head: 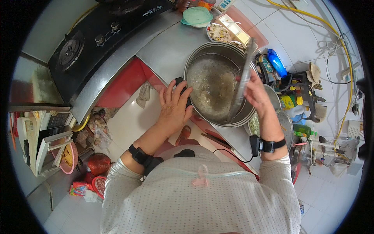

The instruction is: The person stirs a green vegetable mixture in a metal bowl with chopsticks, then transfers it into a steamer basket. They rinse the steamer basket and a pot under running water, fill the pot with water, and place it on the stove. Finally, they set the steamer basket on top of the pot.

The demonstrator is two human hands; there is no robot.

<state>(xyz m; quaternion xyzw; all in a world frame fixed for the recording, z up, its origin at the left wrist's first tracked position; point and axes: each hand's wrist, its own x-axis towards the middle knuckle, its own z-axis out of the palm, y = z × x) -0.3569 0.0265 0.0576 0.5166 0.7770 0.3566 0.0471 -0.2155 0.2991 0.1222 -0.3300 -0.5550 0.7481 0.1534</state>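
Observation:
A large round metal pot (211, 79) with cloudy liquid in it stands on the steel counter (166, 44). My left hand (173, 108) rests on the pot's black side handle (181, 84), its fingers spread over it. On the pot's right side, my right hand (255, 90) grips a round metal piece (244, 79), which looks like a lid or steamer tray. That piece is seen almost edge-on, tilted over the pot, and is blurred. Its lower edge overlaps the pot's opening; whether it touches the liquid I cannot tell.
A black gas stove (87, 46) lies at the upper left. Behind the pot are a plate of food (219, 32), a green basket (197, 16) and a seasoning box (233, 27). Bottles (289, 101), a perforated metal tray (284, 125) and a bowl of chopped greens (254, 124) crowd the right.

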